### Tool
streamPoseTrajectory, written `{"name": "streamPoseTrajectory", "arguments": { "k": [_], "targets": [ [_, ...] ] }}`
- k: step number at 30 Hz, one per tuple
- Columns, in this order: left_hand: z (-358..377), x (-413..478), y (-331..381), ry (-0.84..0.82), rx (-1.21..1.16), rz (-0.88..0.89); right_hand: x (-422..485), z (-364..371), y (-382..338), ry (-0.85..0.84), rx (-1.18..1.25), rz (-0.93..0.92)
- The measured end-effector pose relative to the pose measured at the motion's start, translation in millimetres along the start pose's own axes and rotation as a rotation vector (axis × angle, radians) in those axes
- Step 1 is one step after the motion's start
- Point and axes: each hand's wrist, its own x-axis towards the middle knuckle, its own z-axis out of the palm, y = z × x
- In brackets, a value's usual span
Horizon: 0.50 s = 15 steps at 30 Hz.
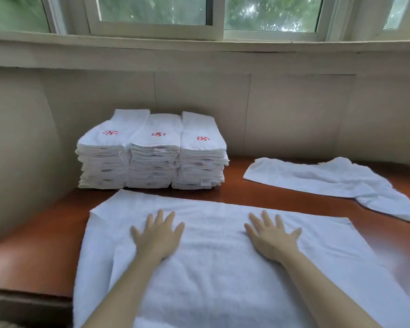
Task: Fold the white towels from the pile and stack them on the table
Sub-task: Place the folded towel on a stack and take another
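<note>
A large white towel [213,263] lies spread flat on the brown table [40,235] in front of me, its near edge hanging past the table's front. My left hand [158,235] rests palm down on its left half, fingers apart. My right hand [272,237] presses flat on its right half, fingers spread too. Neither hand holds anything. Behind the towel, three side-by-side stacks of folded white towels [152,152] with red flower marks stand against the wall.
A loose, rumpled white towel [329,181] lies at the back right of the table. A beige wall and a window sill run behind the table. The table's left front corner sits near a wall.
</note>
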Motion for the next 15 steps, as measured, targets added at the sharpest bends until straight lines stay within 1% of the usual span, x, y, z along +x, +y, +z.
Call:
{"name": "streamPoseTrajectory", "arguments": {
  "k": [2, 4, 7, 9, 12, 15],
  "targets": [
    [-4.4, 0.4, -9.1, -0.004, -0.01, 0.005, 9.1, -1.8, 1.2, 0.002, 0.0, -0.011],
    [-9.3, 0.0, -33.0, 0.022, -0.01, -0.009, 19.0, -4.2, 0.5, 0.009, 0.005, -0.024],
    [-17.9, -6.7, -90.8, 0.097, 0.019, -0.106, 33.8, -9.7, 2.8, 0.016, 0.002, -0.031],
    [-26.4, -14.9, -137.4, 0.135, 0.092, -0.202, 44.0, -12.0, 4.3, 0.012, -0.003, -0.025],
    [-41.6, -31.3, -199.0, 0.142, -0.007, -0.43, 54.5, -12.8, 4.9, -0.003, -0.017, -0.029],
    [-53.2, -40.5, -226.9, 0.102, 0.085, -0.549, 59.4, -14.7, 3.4, -0.002, -0.029, -0.039]
  ]
}}
